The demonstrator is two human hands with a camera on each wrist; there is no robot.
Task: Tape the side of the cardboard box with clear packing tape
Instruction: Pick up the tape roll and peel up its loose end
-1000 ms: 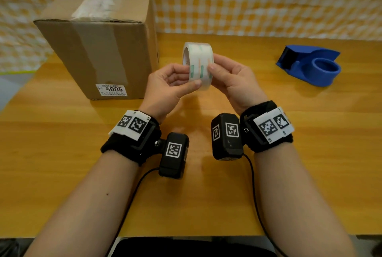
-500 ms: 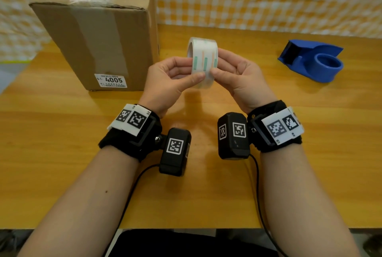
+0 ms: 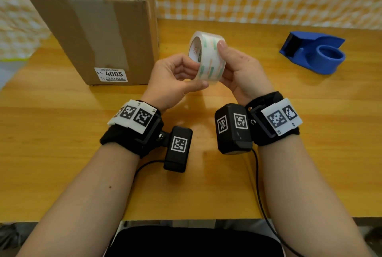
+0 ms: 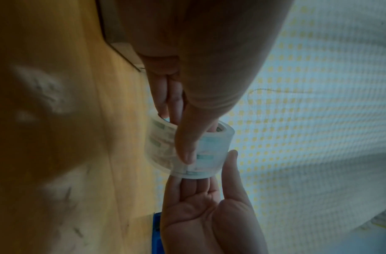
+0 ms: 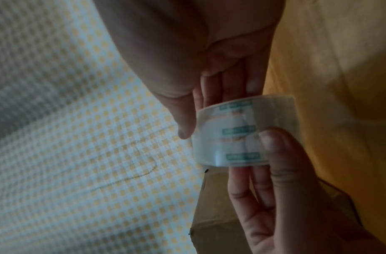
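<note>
Head view: tape roll (image 3: 207, 58) held above mid-bench between both hands; left hand (image 3: 175, 80) pinches it, right hand (image 3: 237, 70) curls round it; cardboard box (image 3: 99, 35) at far-left corner.
Left wrist: thumb across the roll's face.
Right wrist: blurred; thumb on rim.
Advice: turn slowly, feel for the loose end.

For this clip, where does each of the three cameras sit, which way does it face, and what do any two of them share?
Head: worn on the head, facing forward and down at the table, box, blue dispenser; both forearms and hands show.
Left wrist: looks along the left hand at the tape roll; the right hand shows opposite.
Right wrist: looks along the right hand at the roll, the left hand opposite.
Shared: all three show both hands holding the roll.
</note>
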